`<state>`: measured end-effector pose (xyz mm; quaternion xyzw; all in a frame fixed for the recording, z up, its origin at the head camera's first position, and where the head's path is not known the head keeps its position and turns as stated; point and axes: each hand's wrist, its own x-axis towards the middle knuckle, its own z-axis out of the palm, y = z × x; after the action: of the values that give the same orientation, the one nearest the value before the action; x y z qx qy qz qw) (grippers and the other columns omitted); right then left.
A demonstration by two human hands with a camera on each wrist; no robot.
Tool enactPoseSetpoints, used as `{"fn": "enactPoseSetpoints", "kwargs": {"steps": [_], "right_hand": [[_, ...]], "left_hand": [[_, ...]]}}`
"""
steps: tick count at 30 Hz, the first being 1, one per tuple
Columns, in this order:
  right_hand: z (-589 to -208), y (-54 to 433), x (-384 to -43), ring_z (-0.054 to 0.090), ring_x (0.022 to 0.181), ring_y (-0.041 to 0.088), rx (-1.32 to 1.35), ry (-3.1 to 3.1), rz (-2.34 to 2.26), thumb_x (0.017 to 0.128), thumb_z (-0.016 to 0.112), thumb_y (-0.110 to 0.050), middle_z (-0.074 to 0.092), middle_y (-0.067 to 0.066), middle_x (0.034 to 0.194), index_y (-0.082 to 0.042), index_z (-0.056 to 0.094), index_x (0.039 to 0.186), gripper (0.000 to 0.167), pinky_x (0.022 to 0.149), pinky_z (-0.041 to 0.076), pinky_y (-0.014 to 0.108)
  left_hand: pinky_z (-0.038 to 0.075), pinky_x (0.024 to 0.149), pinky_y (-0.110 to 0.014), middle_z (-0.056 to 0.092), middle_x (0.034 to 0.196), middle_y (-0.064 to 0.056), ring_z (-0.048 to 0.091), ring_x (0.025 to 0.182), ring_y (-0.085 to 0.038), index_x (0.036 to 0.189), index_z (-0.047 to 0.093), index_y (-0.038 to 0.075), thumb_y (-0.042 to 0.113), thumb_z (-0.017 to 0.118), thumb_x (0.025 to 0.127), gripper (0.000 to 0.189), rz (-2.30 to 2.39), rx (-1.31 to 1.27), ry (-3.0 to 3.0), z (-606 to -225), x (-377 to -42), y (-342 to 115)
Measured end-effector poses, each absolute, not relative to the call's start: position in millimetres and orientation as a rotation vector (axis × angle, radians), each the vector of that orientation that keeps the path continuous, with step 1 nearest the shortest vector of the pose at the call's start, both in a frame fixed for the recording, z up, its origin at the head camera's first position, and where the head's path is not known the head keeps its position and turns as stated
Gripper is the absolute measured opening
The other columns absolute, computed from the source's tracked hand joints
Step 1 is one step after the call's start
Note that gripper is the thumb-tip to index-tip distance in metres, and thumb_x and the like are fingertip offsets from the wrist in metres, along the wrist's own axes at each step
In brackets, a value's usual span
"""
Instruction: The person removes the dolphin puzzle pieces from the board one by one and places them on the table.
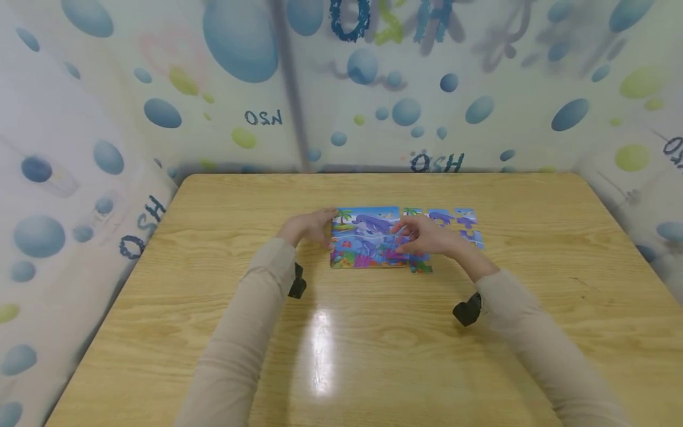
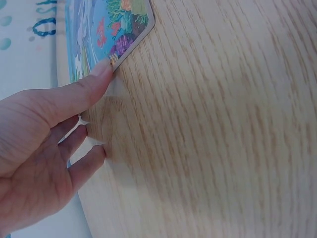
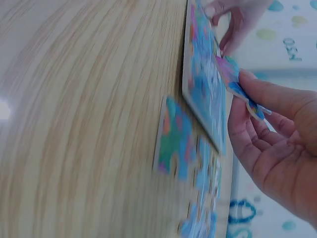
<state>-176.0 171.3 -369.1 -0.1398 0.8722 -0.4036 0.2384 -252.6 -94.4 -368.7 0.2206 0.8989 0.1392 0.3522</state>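
Note:
A dolphin puzzle board [image 1: 368, 237] lies flat on the wooden table, printed with sea, palm and coral. My left hand [image 1: 312, 227] is at its left edge; in the left wrist view the thumb [image 2: 99, 74] touches the board's rim while the other fingers reach beside it. My right hand [image 1: 427, 236] is above the board's right side. Between its thumb and fingers it pinches a puzzle piece [image 3: 233, 82], pink and blue, tilted and clear of the board. Loose pieces lie right of the board, among them a green corner piece [image 3: 173, 134].
More loose pieces [image 1: 466, 218] with dolphin parts lie on the table [image 1: 384, 350] at the right of the board. Behind the table stands a wall [image 1: 331, 107] with a bubble print. Dark wrist cameras [image 1: 468, 309] sit on both wrists.

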Motion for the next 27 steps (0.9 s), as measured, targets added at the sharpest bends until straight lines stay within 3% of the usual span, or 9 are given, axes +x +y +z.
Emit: {"fn": "enactPoseSetpoints", "kwargs": {"steps": [3,10,14,19,27], "right_hand": [[-368.1,185.6,-172.1,0.050,0.115,0.037,-0.349,2.422,-1.093,0.083,0.067,-0.018,0.052,0.021,0.122,-0.003,0.054,0.117,0.040,0.089,0.050,0.043],[-371.0,224.5,-162.5,0.064,0.075,0.022,-0.250,2.373,-1.173,0.083,0.067,-0.017,0.061,0.016,0.095,0.004,0.056,0.108,0.035,0.071,0.057,0.035],[-374.5,244.2,-157.7,0.063,0.067,0.014,-0.239,2.352,-1.153,0.083,0.066,-0.019,0.065,0.007,0.079,0.006,0.055,0.109,0.037,0.066,0.057,0.030],[-378.5,258.4,-155.2,0.055,0.057,0.009,-0.223,2.299,-1.115,0.081,0.068,-0.017,0.058,-0.001,0.065,0.006,0.054,0.106,0.037,0.060,0.054,0.026],[-377.8,260.5,-156.4,0.047,0.060,0.010,-0.204,2.379,-0.935,0.076,0.073,-0.018,0.049,0.000,0.069,0.004,0.050,0.097,0.038,0.052,0.045,0.021]], "left_hand": [[0.006,0.118,-0.042,-0.004,0.156,-0.006,-0.003,0.143,-0.026,0.148,0.003,0.011,0.016,0.066,0.083,0.091,0.367,0.569,2.327,-368.9,-252.6,-95.4],[0.007,0.118,-0.043,-0.004,0.156,-0.006,-0.002,0.143,-0.027,0.148,0.004,0.012,0.017,0.066,0.083,0.090,0.345,0.574,2.333,-368.6,-251.7,-95.5],[0.007,0.118,-0.043,-0.004,0.156,-0.006,-0.003,0.143,-0.026,0.148,0.004,0.011,0.017,0.066,0.083,0.090,0.356,0.565,2.331,-368.3,-251.8,-96.0],[0.006,0.118,-0.043,-0.004,0.156,-0.006,-0.003,0.143,-0.026,0.148,0.005,0.011,0.016,0.066,0.083,0.090,0.354,0.566,2.334,-368.7,-252.6,-97.0],[0.005,0.118,-0.042,-0.005,0.156,-0.006,-0.004,0.143,-0.026,0.148,0.005,0.010,0.015,0.066,0.082,0.090,0.359,0.578,2.335,-368.3,-251.3,-96.1]]}}
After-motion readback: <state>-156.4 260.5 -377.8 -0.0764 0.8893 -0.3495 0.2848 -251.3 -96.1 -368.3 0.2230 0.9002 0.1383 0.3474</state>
